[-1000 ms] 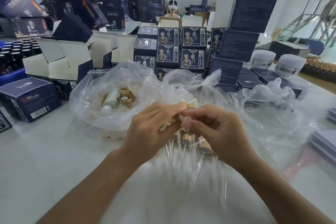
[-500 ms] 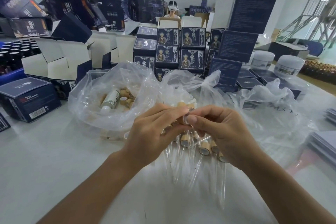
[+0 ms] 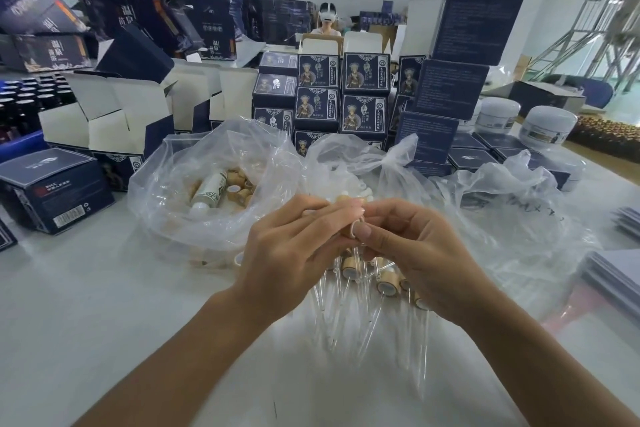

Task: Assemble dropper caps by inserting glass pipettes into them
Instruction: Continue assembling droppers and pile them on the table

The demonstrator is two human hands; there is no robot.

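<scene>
Dropper cap (image 3: 350,231), tan collar with pale rim, held at centre frame above the bench (image 3: 86,305), pinched between both hands where their fingertips meet; whether a pipette is seated in it cannot be told, the fingers covering it. Left hand (image 3: 294,250): fingers curled, tips closed on the cap from the left. Right hand (image 3: 412,250): fingers curled, thumb pressed against the cap's rim from the right. Assembled droppers (image 3: 363,291): a loose heap directly under the hands, tan caps toward the hands, clear glass pipettes (image 3: 349,329) fanned toward the viewer on the bench. Clear plastic bag, left (image 3: 194,191): open, just beyond the left hand, containing loose tan caps (image 3: 239,184) and one white bottle (image 3: 209,189) lying tilted. Second clear bag (image 3: 356,166): behind the hands, contents white, too blurred to tell. Third clear bag (image 3: 512,204): crumpled, to the right of the hands. Dark blue printed cartons (image 3: 343,94): stacked behind the bags. Open cartons with white flaps (image 3: 110,114): rear left. Closed dark box (image 3: 52,191): near left edge. White jars (image 3: 547,128): rear right. A seated person (image 3: 327,19) in the far background.
</scene>
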